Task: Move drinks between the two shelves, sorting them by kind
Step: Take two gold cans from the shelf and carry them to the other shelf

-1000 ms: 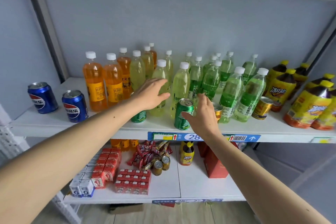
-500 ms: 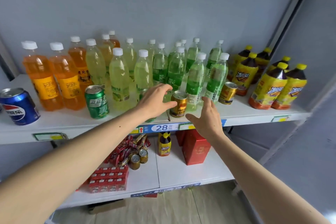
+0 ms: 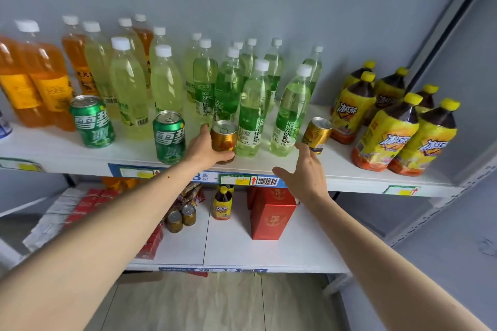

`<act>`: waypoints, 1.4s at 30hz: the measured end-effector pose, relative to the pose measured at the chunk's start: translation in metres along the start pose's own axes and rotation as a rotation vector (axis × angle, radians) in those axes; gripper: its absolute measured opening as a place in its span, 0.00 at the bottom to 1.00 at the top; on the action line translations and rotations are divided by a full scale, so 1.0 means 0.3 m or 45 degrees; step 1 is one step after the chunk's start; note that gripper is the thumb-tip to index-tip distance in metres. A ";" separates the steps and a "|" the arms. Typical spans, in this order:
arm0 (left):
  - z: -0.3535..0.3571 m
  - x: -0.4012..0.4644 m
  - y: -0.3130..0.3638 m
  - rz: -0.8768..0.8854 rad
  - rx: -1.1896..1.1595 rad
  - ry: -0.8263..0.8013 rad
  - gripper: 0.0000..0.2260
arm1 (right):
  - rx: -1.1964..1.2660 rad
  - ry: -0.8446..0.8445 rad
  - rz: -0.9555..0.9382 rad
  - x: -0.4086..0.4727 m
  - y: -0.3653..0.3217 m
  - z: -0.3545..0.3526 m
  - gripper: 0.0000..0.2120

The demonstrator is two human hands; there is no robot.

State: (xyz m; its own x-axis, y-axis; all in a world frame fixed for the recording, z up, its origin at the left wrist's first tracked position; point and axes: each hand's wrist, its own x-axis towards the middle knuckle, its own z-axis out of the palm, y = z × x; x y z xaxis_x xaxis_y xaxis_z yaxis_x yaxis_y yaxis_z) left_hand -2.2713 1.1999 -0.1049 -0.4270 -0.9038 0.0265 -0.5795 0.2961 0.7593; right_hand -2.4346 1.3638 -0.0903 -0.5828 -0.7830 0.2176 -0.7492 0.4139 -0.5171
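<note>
Left hand [image 3: 205,149] wrapped round glossy gold metal can [image 3: 223,140]; right hand [image 3: 302,173] spread, fingers apart, empty.

Gold can [image 3: 224,140] with silver top in the left grip [image 3: 205,148]; green cans [image 3: 169,137] left of it, yellow-labelled dark bottles [image 3: 385,133] far right, red box [image 3: 272,214] below.

Left hand [image 3: 205,148] now grips the gold can [image 3: 224,140] — right hand [image 3: 301,172] nearer
</note>
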 end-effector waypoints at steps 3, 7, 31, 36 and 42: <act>0.035 0.011 -0.002 -0.009 -0.008 0.053 0.39 | 0.008 -0.014 -0.003 0.023 0.032 0.003 0.34; 0.043 0.012 -0.003 -0.016 -0.026 0.134 0.36 | 0.025 -0.034 0.009 0.045 0.064 0.008 0.34; 0.328 -0.081 0.253 0.193 -0.061 0.137 0.33 | 0.260 0.088 0.364 0.346 0.309 -0.036 0.41; 0.365 -0.062 0.230 0.216 -0.102 0.181 0.31 | 0.338 0.092 0.369 0.425 0.338 0.027 0.41; 0.364 -0.059 0.223 0.215 -0.097 0.168 0.34 | 0.367 0.110 0.342 0.440 0.337 0.042 0.34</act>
State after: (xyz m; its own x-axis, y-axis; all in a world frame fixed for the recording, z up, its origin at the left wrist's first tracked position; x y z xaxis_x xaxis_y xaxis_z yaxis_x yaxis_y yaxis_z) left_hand -2.3783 1.2695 -0.1255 -0.4164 -0.8774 0.2384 -0.4513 0.4271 0.7835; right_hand -2.5833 1.2964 -0.1242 -0.7794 -0.6176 0.1057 -0.4549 0.4417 -0.7733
